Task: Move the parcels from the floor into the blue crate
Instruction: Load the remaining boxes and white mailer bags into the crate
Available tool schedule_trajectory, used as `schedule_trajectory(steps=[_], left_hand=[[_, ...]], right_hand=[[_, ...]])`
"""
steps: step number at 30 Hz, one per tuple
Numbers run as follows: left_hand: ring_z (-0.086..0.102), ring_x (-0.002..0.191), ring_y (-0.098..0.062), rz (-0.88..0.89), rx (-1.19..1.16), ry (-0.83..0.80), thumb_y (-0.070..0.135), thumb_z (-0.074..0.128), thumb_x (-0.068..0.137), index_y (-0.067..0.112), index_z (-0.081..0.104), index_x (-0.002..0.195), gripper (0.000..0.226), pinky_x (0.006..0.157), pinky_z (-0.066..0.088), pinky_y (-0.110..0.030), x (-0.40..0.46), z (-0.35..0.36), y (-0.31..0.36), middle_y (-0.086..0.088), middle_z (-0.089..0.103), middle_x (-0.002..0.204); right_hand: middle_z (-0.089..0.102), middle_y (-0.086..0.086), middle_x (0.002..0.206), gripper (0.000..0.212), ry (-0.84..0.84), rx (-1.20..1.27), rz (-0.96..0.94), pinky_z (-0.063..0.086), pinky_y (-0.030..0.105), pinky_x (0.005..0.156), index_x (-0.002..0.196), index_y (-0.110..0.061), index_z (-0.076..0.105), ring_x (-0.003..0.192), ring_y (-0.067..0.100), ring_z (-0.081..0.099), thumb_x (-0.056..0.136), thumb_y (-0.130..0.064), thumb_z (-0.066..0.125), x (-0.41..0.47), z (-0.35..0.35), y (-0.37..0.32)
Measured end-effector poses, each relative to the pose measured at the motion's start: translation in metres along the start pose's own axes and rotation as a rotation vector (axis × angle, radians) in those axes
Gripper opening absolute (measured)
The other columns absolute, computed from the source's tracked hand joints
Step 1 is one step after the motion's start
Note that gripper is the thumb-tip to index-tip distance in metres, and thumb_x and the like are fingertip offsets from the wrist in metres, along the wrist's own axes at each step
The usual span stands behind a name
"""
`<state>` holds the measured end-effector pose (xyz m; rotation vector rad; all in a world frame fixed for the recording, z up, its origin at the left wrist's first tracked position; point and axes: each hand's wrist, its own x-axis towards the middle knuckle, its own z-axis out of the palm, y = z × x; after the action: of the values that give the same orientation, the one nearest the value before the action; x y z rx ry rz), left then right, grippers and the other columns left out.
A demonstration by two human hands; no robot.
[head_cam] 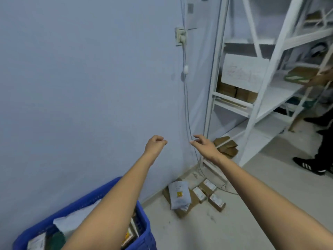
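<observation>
Blue plastic is filling the lower left of the frame: the blue crate (144, 230) is sitting on the floor (225, 231) against the pale wall (81, 78), already holding several parcels, among them a white mailer (75, 221). Both bare arms are reaching forward into the middle of the frame. The left hand (155, 142) is hanging in the air with its fingers clenched into a loose fist, grasping nothing. The right hand (203, 143), just beside it, is stretching out with its fingers released and slightly spread, also holding nothing.

Lower centre, a heap of parcels is lying on the floor in the corner where the wall is meeting the white shelving (252, 109): a grey poly bag (179, 194) with a yellow label is resting on top of a flat cardboard piece, and three small brown boxes (207, 193) with white labels are lying just beside it to the right. More brown cardboard is sitting under the bottom shelf. A white cable (186, 105) is running down the wall from a socket. At the right edge, another person's dark shoe (309, 166) is standing on the floor.
</observation>
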<state>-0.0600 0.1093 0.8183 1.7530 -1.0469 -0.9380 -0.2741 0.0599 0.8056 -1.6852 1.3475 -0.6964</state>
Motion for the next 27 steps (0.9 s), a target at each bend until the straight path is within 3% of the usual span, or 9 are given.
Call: schedule_trajectory(steps=[3, 8, 14, 18, 21, 24, 27], left_hand=[[0.056, 0.113, -0.025, 0.013, -0.005, -0.032, 0.020, 0.061, 0.086, 0.012, 0.060, 0.113, 0.028, 0.100, 0.045, -0.039, -0.003, 0.072, 0.025, -0.009, 0.061, 0.120], [0.055, 0.114, -0.025, 0.005, 0.012, -0.081, 0.020, 0.060, 0.087, 0.013, 0.059, 0.113, 0.028, 0.101, 0.045, -0.040, 0.010, 0.148, 0.045, -0.008, 0.060, 0.121], [0.056, 0.112, -0.024, -0.034, 0.046, -0.116, 0.017, 0.059, 0.087, 0.016, 0.059, 0.106, 0.019, 0.101, 0.045, -0.040, 0.070, 0.218, 0.047, -0.008, 0.060, 0.118], [0.057, 0.109, -0.026, -0.032, 0.003, -0.158, 0.014, 0.059, 0.087, 0.013, 0.060, 0.105, 0.018, 0.097, 0.045, -0.038, 0.135, 0.272, 0.059, -0.008, 0.061, 0.115], [0.058, 0.107, -0.029, -0.014, -0.014, -0.193, 0.014, 0.060, 0.087, 0.015, 0.060, 0.099, 0.013, 0.091, 0.046, -0.037, 0.181, 0.308, 0.080, -0.011, 0.063, 0.112], [0.057, 0.101, -0.025, 0.028, -0.023, -0.231, 0.018, 0.057, 0.088, 0.017, 0.058, 0.103, 0.015, 0.086, 0.046, -0.036, 0.221, 0.330, 0.102, -0.008, 0.061, 0.108], [0.054, 0.099, -0.020, 0.028, -0.026, -0.200, 0.019, 0.056, 0.089, 0.014, 0.058, 0.112, 0.023, 0.085, 0.045, -0.032, 0.253, 0.342, 0.109, -0.002, 0.057, 0.106]], right_hand=[[0.055, 0.009, 0.132, 0.051, 0.058, 0.015, 0.020, 0.043, 0.039, 0.103, 0.137, -0.020, 0.047, 0.121, 0.024, 0.053, 0.092, -0.044, 0.056, 0.001, -0.068, 0.037], [0.057, 0.007, 0.124, 0.049, 0.074, 0.032, 0.072, 0.041, 0.029, 0.087, 0.135, -0.019, 0.050, 0.110, 0.022, 0.056, 0.092, -0.041, 0.056, 0.020, -0.130, 0.082], [0.056, 0.007, 0.125, 0.048, 0.044, 0.009, 0.120, 0.039, 0.026, 0.087, 0.135, -0.020, 0.049, 0.110, 0.019, 0.055, 0.092, -0.040, 0.057, 0.063, -0.167, 0.128], [0.058, 0.005, 0.129, 0.049, 0.049, -0.056, 0.160, 0.041, 0.029, 0.098, 0.135, -0.023, 0.050, 0.119, 0.021, 0.054, 0.090, -0.040, 0.060, 0.106, -0.195, 0.146], [0.057, 0.004, 0.131, 0.049, 0.045, -0.099, 0.186, 0.039, 0.023, 0.093, 0.137, -0.022, 0.048, 0.121, 0.020, 0.053, 0.092, -0.037, 0.058, 0.145, -0.217, 0.149], [0.056, 0.003, 0.134, 0.052, 0.058, -0.143, 0.174, 0.041, 0.027, 0.097, 0.138, -0.022, 0.046, 0.120, 0.020, 0.054, 0.091, -0.042, 0.057, 0.190, -0.236, 0.149], [0.056, 0.002, 0.132, 0.052, 0.082, -0.111, 0.175, 0.044, 0.025, 0.089, 0.137, -0.024, 0.046, 0.110, 0.017, 0.055, 0.091, -0.042, 0.058, 0.231, -0.242, 0.156]])
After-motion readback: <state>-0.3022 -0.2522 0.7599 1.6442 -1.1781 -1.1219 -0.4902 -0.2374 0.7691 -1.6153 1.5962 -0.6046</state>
